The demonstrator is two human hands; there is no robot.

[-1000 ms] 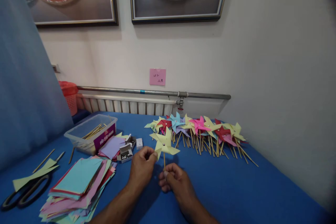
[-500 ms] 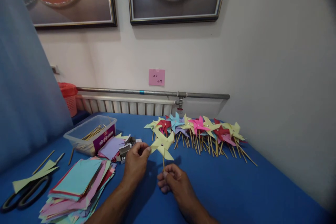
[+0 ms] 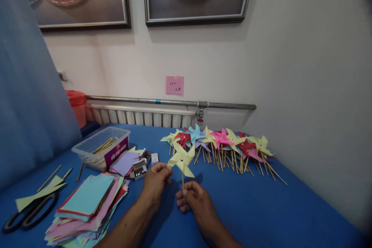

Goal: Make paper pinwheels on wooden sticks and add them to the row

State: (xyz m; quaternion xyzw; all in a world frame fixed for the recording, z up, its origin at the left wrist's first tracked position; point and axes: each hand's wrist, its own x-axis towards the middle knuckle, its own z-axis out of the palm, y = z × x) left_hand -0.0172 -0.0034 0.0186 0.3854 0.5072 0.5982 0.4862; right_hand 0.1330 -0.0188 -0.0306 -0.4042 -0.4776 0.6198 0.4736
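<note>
A pale yellow paper pinwheel [image 3: 186,161] on a thin wooden stick stands nearly upright before me. My right hand [image 3: 193,197] is closed round the lower stick, thumb on the near side. At the pinwheel's left blade tip is my left hand [image 3: 158,180], thumb and forefinger pinched together on the paper's edge. A shiny pin head sits at the pinwheel's centre. Behind it lies a row of finished pinwheels [image 3: 221,138] in several colours, their sticks pointing towards me. Small open boxes of metal pins [image 3: 140,171] are just left of my left hand.
On the left are a stack of coloured paper [image 3: 87,197], black-handled scissors [image 3: 39,213] under a pale paper strip [image 3: 40,193], and a clear plastic tub [image 3: 83,155] of sticks. A radiator [image 3: 139,117] and pipe [image 3: 180,102] run along the wall behind the blue table [image 3: 261,217].
My view has shifted slightly. The left hand has moved a little down and right relative to the pin boxes, uncovering more of them. The right hand keeps its hold on the stick.
</note>
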